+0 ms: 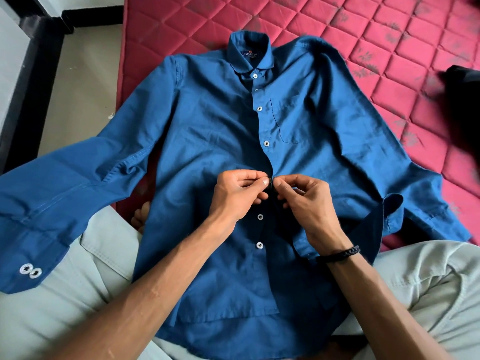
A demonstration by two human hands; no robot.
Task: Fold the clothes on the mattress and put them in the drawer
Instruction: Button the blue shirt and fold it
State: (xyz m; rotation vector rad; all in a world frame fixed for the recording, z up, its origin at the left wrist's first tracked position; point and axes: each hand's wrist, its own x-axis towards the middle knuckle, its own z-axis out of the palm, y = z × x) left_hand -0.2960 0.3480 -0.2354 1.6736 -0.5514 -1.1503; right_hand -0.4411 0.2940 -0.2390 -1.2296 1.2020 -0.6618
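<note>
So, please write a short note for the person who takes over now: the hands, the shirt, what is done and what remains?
Left hand and right hand: both pinch the front edges of the blue shirt at a middle button, fastening it.
Shirt: lies face up, partly on the red mattress and partly over the person's lap, sleeves spread out.
Done: the buttons above the hands look closed.
Left: this button and the two below, then fold the shirt and put it in the drawer, which is not in view.
</note>
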